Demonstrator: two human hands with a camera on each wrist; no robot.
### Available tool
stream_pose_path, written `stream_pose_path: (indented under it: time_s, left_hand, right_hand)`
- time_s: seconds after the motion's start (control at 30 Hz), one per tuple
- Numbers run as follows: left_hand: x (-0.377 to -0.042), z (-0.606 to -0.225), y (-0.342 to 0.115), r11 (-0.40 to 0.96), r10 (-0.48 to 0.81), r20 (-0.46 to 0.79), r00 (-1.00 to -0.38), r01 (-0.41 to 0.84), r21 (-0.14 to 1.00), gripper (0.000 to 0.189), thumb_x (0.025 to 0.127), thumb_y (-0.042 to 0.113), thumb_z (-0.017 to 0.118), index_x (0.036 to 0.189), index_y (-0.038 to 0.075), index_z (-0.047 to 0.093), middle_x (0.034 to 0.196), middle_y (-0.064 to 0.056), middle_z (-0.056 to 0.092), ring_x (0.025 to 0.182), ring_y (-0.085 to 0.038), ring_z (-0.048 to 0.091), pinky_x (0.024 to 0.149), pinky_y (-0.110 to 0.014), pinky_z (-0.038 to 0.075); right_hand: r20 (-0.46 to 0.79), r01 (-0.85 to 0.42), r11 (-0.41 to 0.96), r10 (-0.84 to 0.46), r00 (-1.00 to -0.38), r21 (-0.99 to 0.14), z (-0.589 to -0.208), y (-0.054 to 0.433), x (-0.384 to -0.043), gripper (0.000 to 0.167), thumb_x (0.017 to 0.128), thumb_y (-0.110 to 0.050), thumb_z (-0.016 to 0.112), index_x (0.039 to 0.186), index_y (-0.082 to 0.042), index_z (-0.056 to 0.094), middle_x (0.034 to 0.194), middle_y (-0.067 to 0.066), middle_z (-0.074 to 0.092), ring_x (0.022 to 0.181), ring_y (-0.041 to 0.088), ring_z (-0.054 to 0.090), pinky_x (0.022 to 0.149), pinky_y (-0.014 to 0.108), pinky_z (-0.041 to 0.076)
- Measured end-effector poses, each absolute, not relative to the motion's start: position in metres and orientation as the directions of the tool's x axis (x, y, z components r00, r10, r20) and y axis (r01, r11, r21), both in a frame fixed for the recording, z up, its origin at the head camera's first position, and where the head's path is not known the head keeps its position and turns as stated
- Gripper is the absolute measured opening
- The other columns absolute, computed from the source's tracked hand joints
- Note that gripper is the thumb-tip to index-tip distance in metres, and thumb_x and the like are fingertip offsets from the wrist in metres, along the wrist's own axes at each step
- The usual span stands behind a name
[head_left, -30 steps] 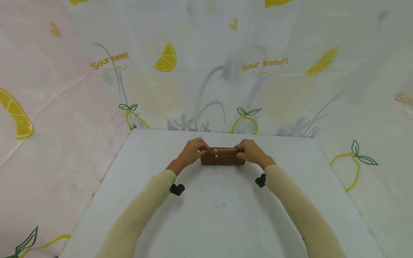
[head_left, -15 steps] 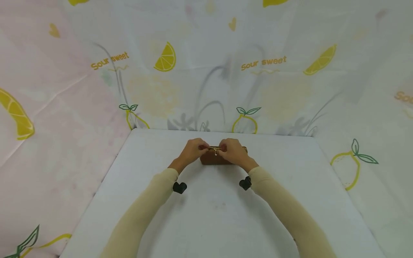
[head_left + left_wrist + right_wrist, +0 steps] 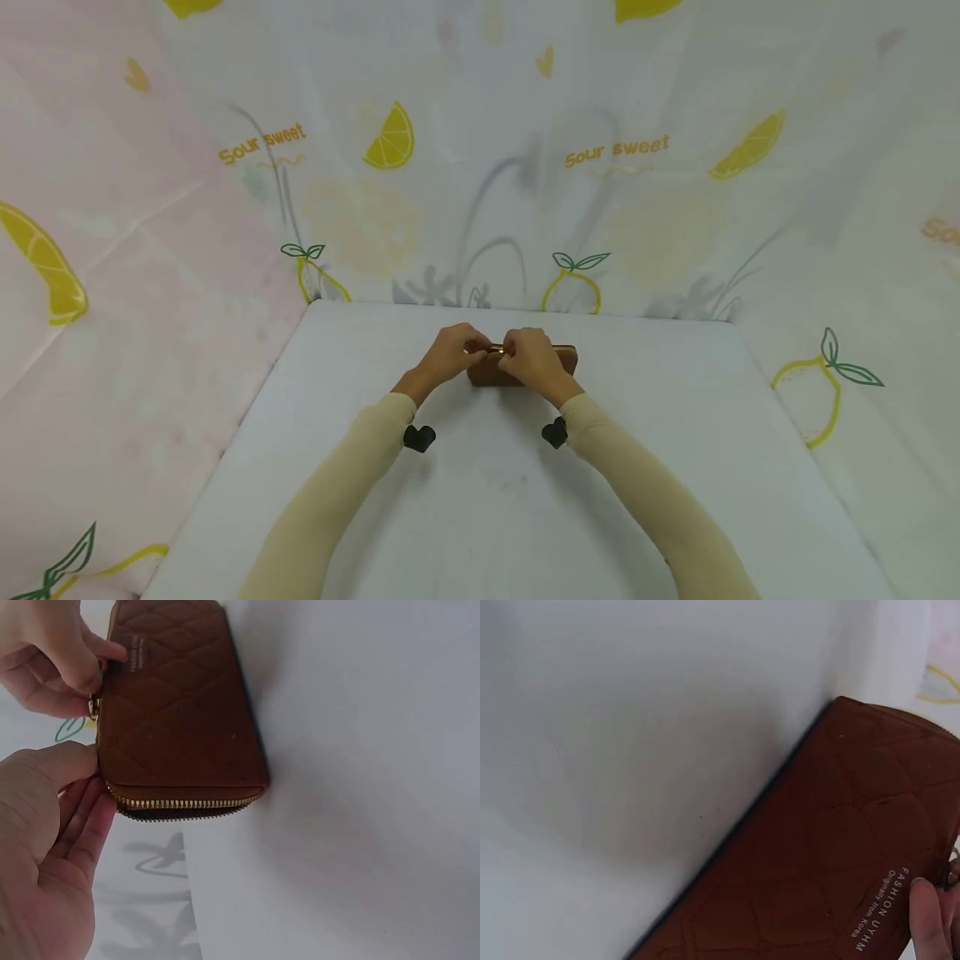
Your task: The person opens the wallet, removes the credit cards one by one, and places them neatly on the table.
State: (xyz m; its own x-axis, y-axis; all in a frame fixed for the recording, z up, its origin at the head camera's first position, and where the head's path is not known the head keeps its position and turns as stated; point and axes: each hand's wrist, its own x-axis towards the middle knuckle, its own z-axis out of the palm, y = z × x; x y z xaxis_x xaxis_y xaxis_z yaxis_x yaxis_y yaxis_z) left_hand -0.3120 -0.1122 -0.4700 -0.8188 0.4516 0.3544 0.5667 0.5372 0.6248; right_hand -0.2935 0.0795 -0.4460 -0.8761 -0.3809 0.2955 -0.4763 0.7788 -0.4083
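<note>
A brown quilted zip-around wallet (image 3: 564, 360) stands on its long edge on the white table. My left hand (image 3: 448, 353) pinches its upper left corner, thumb on the near face and fingers behind. In the left wrist view, gold zipper teeth (image 3: 187, 803) at that end are parted, with a dark gap between them. My right hand (image 3: 534, 360) is at the top edge, close beside the left, pinching the gold zipper pull (image 3: 94, 707). White lettering (image 3: 879, 909) shows on the wallet's near face beside the right fingertips.
The white tabletop (image 3: 480, 508) stretches from the wallet toward me. Behind it and at both sides hangs a pale cloth (image 3: 480, 192) printed with lemons and words. A dark heart-shaped piece (image 3: 419, 438) shows at my left wrist, another (image 3: 555, 432) at my right.
My right hand has moved left along the wallet's top, from its right end to the zipper pull near my left hand. The left hand keeps its grip on the left corner.
</note>
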Motion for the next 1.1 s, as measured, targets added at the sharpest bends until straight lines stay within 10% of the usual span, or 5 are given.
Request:
stream_pose_path:
  time_s: [0.2, 0.6, 1.1]
  left_hand:
    - [-0.314, -0.469, -0.113, 0.536, 0.472, 0.363, -0.803, 0.589, 0.605, 0.014, 0.084, 0.001, 0.076, 0.098, 0.004, 0.075, 0.090, -0.005, 0.066, 0.083, -0.017, 0.062, 0.074, -0.027, 0.052]
    - [-0.316, -0.467, -0.114, 0.535, 0.478, 0.356, -0.803, 0.588, 0.606, 0.015, 0.084, 0.001, 0.075, 0.099, 0.004, 0.074, 0.091, -0.004, 0.065, 0.083, -0.016, 0.063, 0.074, -0.027, 0.052]
    - [-0.314, -0.469, -0.119, 0.530, 0.517, 0.355, -0.779, 0.616, 0.582, 0.016, 0.085, 0.003, 0.075, 0.101, 0.003, 0.074, 0.091, -0.004, 0.064, 0.083, -0.015, 0.062, 0.075, -0.026, 0.052]
  right_hand:
    - [0.324, -0.494, 0.791, -0.390, -0.862, -0.362, -0.446, 0.081, -0.296, 0.006, 0.073, -0.005, 0.072, 0.079, -0.004, 0.072, 0.072, 0.004, 0.062, 0.069, 0.020, 0.058, 0.063, 0.034, 0.048]
    - [0.294, -0.370, 0.537, -0.225, -0.929, -0.758, -0.445, 0.081, -0.304, 0.013, 0.080, -0.003, 0.071, 0.092, -0.001, 0.076, 0.078, 0.006, 0.072, 0.069, 0.018, 0.068, 0.064, 0.031, 0.053]
    - [0.197, -0.241, 0.621, -0.139, -0.970, -0.746, -0.452, 0.096, -0.305, 0.011, 0.075, -0.011, 0.077, 0.086, -0.009, 0.075, 0.077, 0.001, 0.070, 0.071, 0.016, 0.065, 0.068, 0.037, 0.049]
